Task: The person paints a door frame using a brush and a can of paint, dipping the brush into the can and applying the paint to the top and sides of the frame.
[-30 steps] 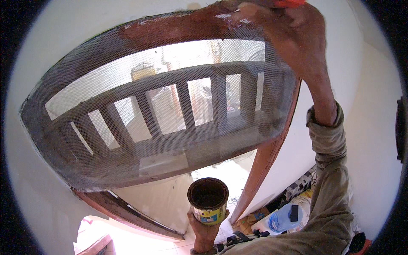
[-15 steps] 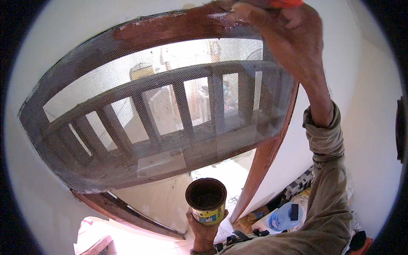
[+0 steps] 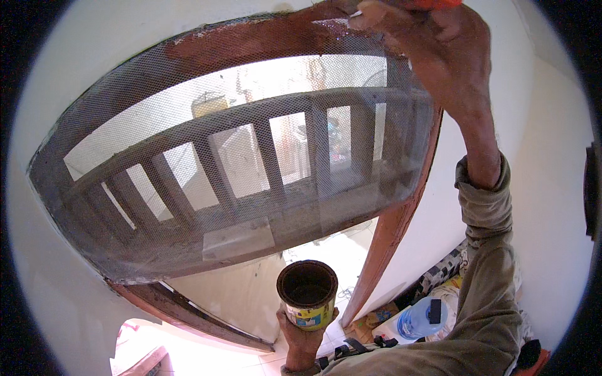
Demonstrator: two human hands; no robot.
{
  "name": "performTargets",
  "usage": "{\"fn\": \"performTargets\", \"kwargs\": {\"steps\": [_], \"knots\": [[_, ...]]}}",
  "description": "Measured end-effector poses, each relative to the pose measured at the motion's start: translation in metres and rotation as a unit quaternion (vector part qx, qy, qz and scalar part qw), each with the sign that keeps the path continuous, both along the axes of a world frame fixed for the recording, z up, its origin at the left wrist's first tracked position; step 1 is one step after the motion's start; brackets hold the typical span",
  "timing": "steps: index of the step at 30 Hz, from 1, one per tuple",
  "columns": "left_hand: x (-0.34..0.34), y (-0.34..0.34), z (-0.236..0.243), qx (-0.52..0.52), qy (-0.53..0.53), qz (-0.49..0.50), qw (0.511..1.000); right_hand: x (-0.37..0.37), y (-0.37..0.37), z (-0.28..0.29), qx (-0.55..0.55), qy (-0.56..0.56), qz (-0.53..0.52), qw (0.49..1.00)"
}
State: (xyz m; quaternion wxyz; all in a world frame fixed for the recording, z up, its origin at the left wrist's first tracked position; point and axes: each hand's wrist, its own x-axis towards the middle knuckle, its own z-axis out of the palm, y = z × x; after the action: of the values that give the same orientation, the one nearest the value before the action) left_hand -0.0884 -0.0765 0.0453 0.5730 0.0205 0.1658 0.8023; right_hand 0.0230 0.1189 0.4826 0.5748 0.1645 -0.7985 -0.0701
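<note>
My left hand is wrapped round a yellow-labelled paint can, held upright at the lower middle. The can is open, and its inside and rim are stained dark brown. High at the upper right, my right hand is closed round a red-handled paintbrush; the upper edge cuts most of it off. The fingers are close to the top rail of an arched wooden frame covered with mesh. Reddish-brown paint shows along that rail, with a shiny patch beside the fingers. Whether the bristles touch the wood is hidden.
Below the slatted, meshed panel, a doorway has a reddish-brown post on the right. Pale walls border the frame. Near my right arm, a large blue water bottle stands among bags and a checked cloth below.
My right hand has shifted a little to the right along the top rail, still gripping the red handle. The can in my left hand has moved very slightly right and up.
</note>
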Motion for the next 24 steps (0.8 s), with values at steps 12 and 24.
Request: {"fn": "performTargets", "kwargs": {"steps": [12,24], "knots": [[0.001,-0.002,-0.003,-0.002,0.003,0.006,1.0,0.005,0.003,-0.003,0.002,0.04,-0.019,0.999],[0.003,-0.004,0.003,-0.002,0.007,0.005,1.0,0.023,-0.017,-0.009,-0.029,0.031,-0.074,0.996]]}}
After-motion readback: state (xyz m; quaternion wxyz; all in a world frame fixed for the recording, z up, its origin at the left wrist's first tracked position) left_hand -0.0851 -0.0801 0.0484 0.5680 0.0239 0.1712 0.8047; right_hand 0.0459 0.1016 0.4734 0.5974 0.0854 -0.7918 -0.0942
